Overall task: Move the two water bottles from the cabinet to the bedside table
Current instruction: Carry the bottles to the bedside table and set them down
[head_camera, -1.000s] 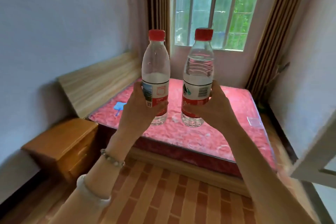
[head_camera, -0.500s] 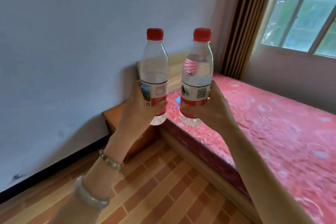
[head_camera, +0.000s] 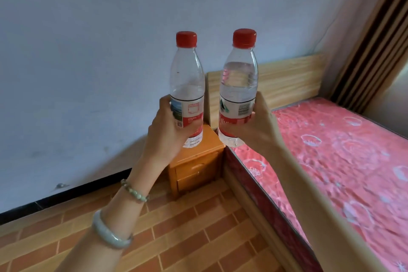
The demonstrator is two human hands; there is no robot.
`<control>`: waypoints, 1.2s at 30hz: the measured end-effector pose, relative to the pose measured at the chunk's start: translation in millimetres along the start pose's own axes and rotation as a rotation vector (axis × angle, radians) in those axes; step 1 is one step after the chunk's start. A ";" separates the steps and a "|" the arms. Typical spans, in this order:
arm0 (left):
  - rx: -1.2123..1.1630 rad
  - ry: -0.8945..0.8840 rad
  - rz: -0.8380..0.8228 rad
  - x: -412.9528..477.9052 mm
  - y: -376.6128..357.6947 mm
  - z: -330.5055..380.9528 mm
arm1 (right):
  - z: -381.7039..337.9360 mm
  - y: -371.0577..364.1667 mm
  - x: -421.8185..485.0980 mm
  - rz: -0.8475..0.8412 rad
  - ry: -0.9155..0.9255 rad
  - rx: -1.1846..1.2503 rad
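While each hand, left (head_camera: pixel 170 132) and right (head_camera: pixel 256 130), wraps fingers closed around an upright water bottle (head_camera: pixel 187 93), (head_camera: pixel 239 88), the bedside table (head_camera: pixel 196 161) sits below and ahead, its surface nearer the left hand.

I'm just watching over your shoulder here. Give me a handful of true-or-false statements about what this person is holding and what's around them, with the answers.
1. Each hand holds one bottle upright. True: the left hand grips the left bottle and the right hand grips the right bottle.
2. Both bottles have blue caps. False: both caps are red.
3. The bottles already stand on the bedside table. False: they are held in the air, with the table farther off behind them.
4. The bedside table stands against the wall, next to the bed. True.
5. The right wrist wears two bracelets. False: the bead bracelet and pale bangle are on the left wrist.
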State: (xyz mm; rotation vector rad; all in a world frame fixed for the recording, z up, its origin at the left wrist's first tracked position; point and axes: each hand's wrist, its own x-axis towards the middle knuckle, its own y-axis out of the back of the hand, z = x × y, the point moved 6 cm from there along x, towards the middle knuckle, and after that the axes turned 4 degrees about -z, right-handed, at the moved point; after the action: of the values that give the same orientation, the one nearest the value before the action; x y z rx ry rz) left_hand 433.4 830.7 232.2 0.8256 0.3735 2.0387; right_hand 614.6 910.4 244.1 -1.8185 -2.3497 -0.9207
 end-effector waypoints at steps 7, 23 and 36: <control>0.000 0.037 0.045 78.6 -26.3 -57.1 | 44.8 -50.0 91.3 -0.081 0.004 0.056; -0.013 0.008 0.003 313.8 -88.3 -192.1 | 130.4 -166.8 328.7 -0.123 -0.029 0.124; -0.001 0.182 0.045 403.3 -181.6 -291.4 | 237.0 -222.6 454.6 -0.265 -0.015 0.098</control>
State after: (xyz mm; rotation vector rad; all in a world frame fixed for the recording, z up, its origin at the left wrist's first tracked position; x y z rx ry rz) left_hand 190.7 1278.5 87.1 0.6548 0.4583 2.1630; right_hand 348.8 1386.5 121.1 -1.5096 -2.6392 -0.7979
